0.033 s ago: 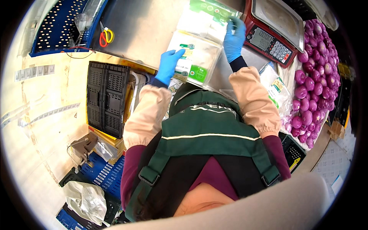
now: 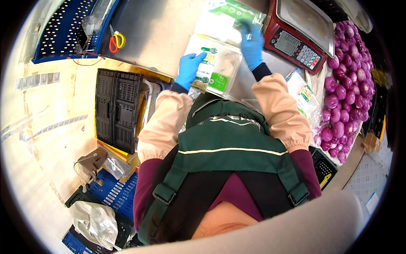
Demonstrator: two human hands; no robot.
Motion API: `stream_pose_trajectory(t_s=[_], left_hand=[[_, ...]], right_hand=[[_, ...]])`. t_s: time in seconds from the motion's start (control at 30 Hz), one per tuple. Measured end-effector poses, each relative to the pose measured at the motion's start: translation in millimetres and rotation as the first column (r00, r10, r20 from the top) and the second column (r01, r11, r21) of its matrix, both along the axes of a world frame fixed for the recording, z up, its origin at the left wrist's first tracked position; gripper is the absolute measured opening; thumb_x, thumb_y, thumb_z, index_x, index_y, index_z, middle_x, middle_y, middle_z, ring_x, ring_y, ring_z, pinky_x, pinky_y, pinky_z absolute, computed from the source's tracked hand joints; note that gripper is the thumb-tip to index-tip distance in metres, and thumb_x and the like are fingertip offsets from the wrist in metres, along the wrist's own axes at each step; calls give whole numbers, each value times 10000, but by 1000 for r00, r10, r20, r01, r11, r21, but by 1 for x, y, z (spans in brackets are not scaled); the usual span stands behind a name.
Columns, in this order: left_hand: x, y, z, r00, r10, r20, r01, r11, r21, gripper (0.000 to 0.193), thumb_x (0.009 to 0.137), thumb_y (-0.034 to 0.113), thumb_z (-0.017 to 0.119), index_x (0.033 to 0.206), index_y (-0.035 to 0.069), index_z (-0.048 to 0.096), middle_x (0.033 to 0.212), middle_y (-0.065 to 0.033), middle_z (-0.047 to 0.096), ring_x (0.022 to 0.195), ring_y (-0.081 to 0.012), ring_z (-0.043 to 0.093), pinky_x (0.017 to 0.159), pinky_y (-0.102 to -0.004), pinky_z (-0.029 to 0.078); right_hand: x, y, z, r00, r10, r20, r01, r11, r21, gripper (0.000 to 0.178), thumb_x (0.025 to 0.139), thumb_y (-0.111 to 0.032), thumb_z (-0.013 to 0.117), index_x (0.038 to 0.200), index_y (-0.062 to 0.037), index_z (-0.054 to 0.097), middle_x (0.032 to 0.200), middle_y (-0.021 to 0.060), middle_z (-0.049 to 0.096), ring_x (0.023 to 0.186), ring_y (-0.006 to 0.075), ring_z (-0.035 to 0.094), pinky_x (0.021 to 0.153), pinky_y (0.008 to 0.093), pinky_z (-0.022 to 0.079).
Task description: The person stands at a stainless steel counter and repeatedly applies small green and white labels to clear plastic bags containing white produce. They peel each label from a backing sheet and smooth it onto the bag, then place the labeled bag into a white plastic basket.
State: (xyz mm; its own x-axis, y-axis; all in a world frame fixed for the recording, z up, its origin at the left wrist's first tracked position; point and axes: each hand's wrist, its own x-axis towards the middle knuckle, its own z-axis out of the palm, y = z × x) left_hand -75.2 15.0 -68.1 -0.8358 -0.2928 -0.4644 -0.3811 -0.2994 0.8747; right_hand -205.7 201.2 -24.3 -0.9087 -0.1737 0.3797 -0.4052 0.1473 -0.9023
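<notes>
Two groups of clear plastic bags with green and white print lie on the metal table in front of me. My left hand (image 2: 189,70), in a blue glove, grips the left edge of the near plastic bag (image 2: 230,61), its fingertips over the printed side. My right hand (image 2: 253,50), also blue-gloved, is over the lower right part of the far plastic bags (image 2: 215,24). Its fingers are smeared by motion, so whether they hold a bag edge is unclear.
A red digital scale (image 2: 296,42) stands to the right, beside a heap of peeled purple onions (image 2: 344,93). More printed bags (image 2: 305,99) lie below the scale. Scissors (image 2: 117,41) rest at the table's left, near a blue crate (image 2: 63,31). Folded black crates (image 2: 117,110) stand left of me.
My right hand has shifted slightly left, its fingers now bent and blurred over the far bags. My left hand has barely moved, and the near bag has slid a little left.
</notes>
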Motion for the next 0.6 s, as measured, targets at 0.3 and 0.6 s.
stream_pose_trajectory(t_s=[0.3, 0.6], left_hand=[[50, -31, 47, 651, -734, 193, 743, 669, 40, 498, 914, 370, 628, 1218, -23, 583, 1083, -101, 667, 963, -159, 618, 838, -280, 498], [100, -56, 53, 997, 40, -67, -17, 949, 314, 374, 924, 86, 606, 1276, -8, 526, 1140, -83, 654, 986, -139, 643, 820, -274, 543]], right_hand=[[38, -1, -48, 772, 578, 265, -602, 531, 596, 397, 854, -254, 635, 1195, -90, 515, 1362, 233, 457, 1135, 407, 541, 966, 439, 449], [48, 12, -63, 714, 665, 219, -658, 529, 536, 205, 803, -206, 716, 891, -45, 624, 1560, 153, 237, 1350, 398, 351, 1119, 407, 299]])
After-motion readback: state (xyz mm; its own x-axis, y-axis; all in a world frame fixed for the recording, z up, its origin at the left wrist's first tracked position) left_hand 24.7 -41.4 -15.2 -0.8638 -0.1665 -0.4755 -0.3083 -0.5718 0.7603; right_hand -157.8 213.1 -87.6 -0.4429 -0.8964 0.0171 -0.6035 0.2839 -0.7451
